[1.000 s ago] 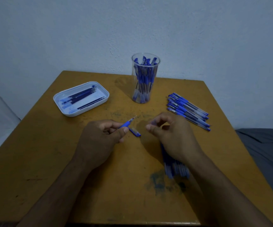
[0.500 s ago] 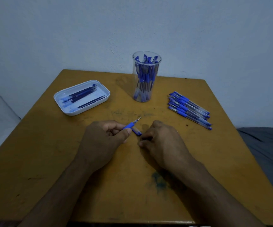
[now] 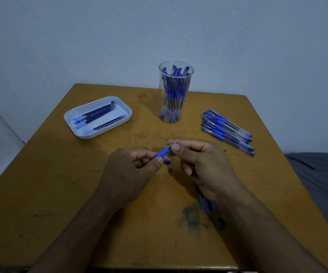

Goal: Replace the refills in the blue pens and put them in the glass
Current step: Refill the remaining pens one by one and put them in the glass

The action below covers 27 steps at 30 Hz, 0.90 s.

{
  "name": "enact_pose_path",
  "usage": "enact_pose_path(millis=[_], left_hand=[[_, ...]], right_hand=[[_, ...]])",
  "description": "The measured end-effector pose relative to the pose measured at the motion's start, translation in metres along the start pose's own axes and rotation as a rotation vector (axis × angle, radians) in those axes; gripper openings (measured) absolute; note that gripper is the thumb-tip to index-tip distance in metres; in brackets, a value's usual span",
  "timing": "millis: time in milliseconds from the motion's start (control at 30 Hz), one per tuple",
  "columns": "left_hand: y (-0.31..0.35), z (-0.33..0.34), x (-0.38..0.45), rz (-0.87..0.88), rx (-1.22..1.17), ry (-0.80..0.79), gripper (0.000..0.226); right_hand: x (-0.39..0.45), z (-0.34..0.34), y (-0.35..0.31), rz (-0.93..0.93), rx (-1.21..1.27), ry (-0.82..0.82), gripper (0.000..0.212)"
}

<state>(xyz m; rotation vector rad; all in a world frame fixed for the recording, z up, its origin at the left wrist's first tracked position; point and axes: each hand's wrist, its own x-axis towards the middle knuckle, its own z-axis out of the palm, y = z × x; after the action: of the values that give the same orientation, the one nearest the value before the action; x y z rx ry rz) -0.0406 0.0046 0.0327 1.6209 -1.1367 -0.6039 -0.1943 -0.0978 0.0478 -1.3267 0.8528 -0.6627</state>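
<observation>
1. Scuffed wooden table (image 3: 60,194); one ink stain near the front.
2. Clear cylindrical glass (image 3: 175,91), packed with blue pens; count unreadable.
3. White rounded tray (image 3: 76,133) holding refills.
4. Left hand (image 3: 127,174) grips one blue pen (image 3: 162,153) at table centre; right hand (image 3: 204,168) pinches its tip.
5. One small cap (image 3: 167,160) partly hidden below.

Glass (image 3: 172,95) flanked by tray (image 3: 98,117), loose pens (image 3: 227,131); bare tabletop (image 3: 41,184) left.
</observation>
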Motion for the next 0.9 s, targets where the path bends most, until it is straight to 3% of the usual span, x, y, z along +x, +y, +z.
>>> enact_pose_path(millis=[167,300,400,533,800,900], left_hand=[[-0.002,-0.002,0.002,-0.013,0.052,-0.006,0.006],[-0.007,-0.008,0.004,-0.041,0.122,-0.038,0.005],[-0.010,-0.010,0.006,-0.062,0.134,-0.028,0.004],[-0.012,-0.010,0.007,-0.060,0.151,-0.030,0.005],[-0.013,-0.007,0.009,-0.059,0.166,-0.038,0.006],[-0.013,-0.006,0.008,-0.057,0.179,-0.038,0.006]], right_hand=[[0.002,0.002,-0.008,-0.016,0.229,0.126,0.015],[0.011,-0.014,-0.013,-0.117,0.381,0.375,0.011],[0.018,-0.036,-0.014,-0.073,0.417,0.488,0.006],[0.019,-0.056,-0.005,0.034,0.048,0.403,0.008],[-0.004,-0.073,-0.003,-0.008,-0.814,0.393,0.017],[-0.008,-0.071,0.002,0.028,-0.984,0.354,0.021]])
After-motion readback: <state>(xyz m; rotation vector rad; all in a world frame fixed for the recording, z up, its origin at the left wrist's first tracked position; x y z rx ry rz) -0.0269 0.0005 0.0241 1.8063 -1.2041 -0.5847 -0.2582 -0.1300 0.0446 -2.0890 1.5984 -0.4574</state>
